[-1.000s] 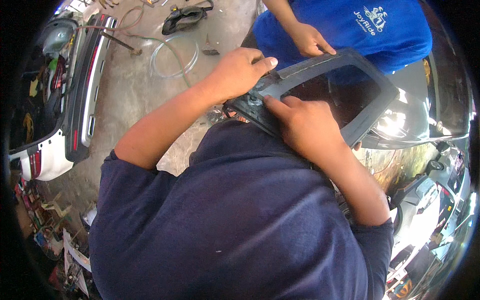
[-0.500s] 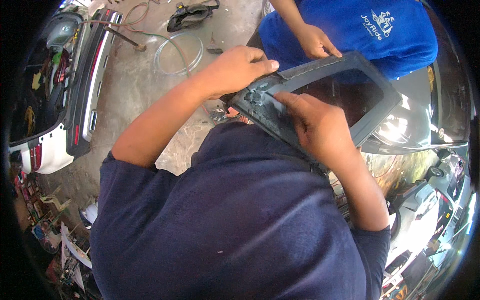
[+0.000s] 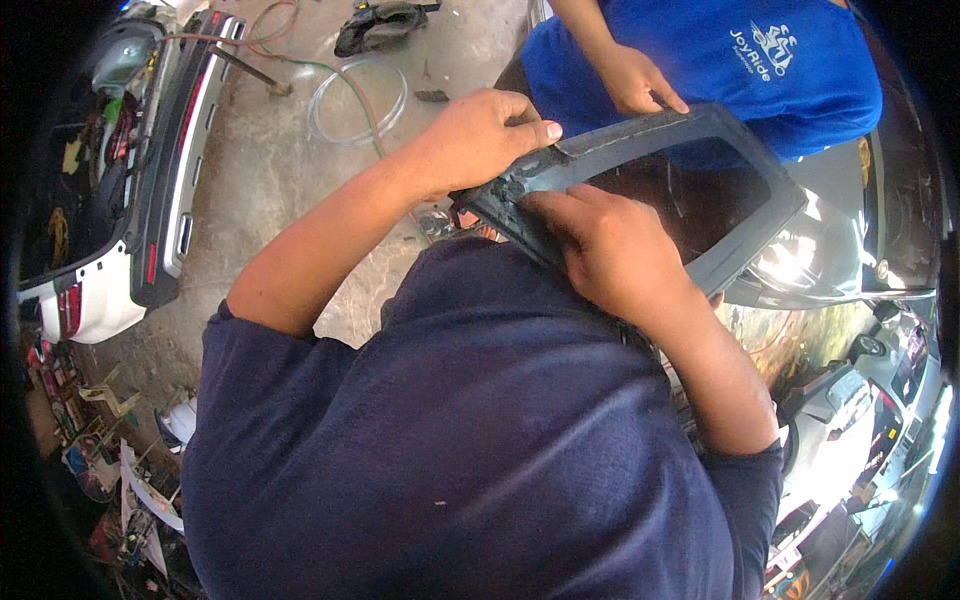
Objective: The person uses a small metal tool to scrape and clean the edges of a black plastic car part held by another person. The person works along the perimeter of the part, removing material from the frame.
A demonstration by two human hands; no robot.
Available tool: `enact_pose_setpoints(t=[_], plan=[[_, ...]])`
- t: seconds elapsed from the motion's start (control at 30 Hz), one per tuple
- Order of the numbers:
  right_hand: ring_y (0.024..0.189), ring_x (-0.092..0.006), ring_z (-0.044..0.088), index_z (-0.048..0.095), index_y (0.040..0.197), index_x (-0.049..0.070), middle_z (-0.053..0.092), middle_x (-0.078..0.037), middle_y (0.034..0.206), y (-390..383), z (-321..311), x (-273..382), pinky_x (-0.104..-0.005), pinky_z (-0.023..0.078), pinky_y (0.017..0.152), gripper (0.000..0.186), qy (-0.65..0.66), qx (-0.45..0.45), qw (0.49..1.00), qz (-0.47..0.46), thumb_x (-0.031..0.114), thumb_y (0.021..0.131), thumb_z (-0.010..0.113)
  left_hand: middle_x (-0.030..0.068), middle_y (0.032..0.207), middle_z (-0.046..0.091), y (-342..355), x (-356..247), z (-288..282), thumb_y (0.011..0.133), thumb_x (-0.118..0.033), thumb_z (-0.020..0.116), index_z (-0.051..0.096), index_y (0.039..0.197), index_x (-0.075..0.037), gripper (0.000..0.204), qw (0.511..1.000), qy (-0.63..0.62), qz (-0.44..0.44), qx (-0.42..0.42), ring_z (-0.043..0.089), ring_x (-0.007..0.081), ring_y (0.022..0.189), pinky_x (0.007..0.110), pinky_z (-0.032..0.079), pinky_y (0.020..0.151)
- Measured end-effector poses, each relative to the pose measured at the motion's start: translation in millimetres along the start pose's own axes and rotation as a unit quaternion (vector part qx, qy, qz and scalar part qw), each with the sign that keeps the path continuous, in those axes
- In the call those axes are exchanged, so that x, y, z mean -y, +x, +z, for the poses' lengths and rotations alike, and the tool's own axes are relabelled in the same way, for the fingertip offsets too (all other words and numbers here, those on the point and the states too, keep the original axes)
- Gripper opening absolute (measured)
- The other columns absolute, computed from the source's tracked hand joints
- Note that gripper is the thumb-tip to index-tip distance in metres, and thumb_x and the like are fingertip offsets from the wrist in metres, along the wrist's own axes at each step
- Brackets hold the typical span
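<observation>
A dark window pane with a wide black border (image 3: 735, 265), which looks like a car's side quarter glass, is held tilted in front of my chest. My left hand (image 3: 490, 140) grips its left corner, thumb on the upper edge and fingers curled out of sight. My right hand (image 3: 610, 235) is over the border near that corner, fingers bent and pressed together at a rough patch of dark, crumbly material (image 3: 507, 188). Whatever those fingers may pinch is hidden. Another person's hand (image 3: 640, 85) touches the pane's top edge.
The other person in a blue shirt (image 3: 690, 60) stands across from me, beside a dark shiny car panel (image 3: 815, 245). A bumper (image 3: 190, 150) stands at the left. Coiled clear hose (image 3: 318, 110), a black bag-like object (image 3: 380, 28) and a hammer-like tool (image 3: 255, 75) lie on the concrete.
My right hand has shifted left along the border, its fingertips now closer to the crumbly patch and more bent. My left hand and the pane have barely moved.
</observation>
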State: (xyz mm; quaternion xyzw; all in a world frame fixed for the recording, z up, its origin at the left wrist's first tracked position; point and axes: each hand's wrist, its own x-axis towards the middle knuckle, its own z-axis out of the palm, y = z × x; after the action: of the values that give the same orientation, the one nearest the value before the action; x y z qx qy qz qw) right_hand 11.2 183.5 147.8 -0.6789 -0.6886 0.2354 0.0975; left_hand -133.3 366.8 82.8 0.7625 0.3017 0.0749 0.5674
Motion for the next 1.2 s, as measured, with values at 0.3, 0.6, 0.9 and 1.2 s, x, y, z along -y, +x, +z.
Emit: enact_pose_setpoints(t=[0.3,0.6,0.9,1.2], plan=[[0.099,-0.0432,0.077,0.074,0.129,0.015,0.076,-0.018,0.104,8,-2,3,-0.0567,0.062,0.087,0.034,-0.007,0.014,1.0,0.01,0.01,0.096,0.068,0.0128,0.094,0.081,-1,-4,1,0.109,-0.041,0.076,0.082,0.111,0.002,0.044,0.997,0.068,0.03,-0.021,0.072,0.018,0.086,0.039,0.057,0.084],[0.099,-0.0413,0.078,0.075,0.126,0.016,0.076,-0.015,0.105,4,-1,1,-0.0552,0.063,0.085,0.032,-0.036,0.007,0.999,0.019,0.011,0.096,0.067,0.0127,0.092,0.08,-1,0,2,0.108,-0.045,0.076,0.082,0.109,0.001,0.046,0.998,0.056,0.018,-0.037,0.072,0.0185,0.086,0.04,0.057,0.083],[0.096,-0.0419,0.078,0.075,0.123,0.015,0.076,-0.017,0.104,3,-2,2,-0.0558,0.063,0.086,0.03,-0.039,0.007,0.999,0.014,0.011,0.094,0.067,0.0109,0.093,0.081,-2,-5,3,0.108,-0.044,0.076,0.082,0.112,0.001,0.046,0.998,0.054,-0.002,-0.021,0.071,0.0176,0.087,0.038,0.057,0.084],[0.096,-0.0432,0.078,0.074,0.12,0.013,0.076,-0.017,0.104,1,3,2,-0.0562,0.063,0.084,0.028,-0.049,-0.009,0.999,0.0,0.01,0.093,0.067,0.0117,0.091,0.08,-3,-4,6,0.108,-0.043,0.076,0.083,0.111,0.001,0.045,0.998,0.054,-0.004,-0.027,0.07,0.0177,0.086,0.038,0.057,0.084]])
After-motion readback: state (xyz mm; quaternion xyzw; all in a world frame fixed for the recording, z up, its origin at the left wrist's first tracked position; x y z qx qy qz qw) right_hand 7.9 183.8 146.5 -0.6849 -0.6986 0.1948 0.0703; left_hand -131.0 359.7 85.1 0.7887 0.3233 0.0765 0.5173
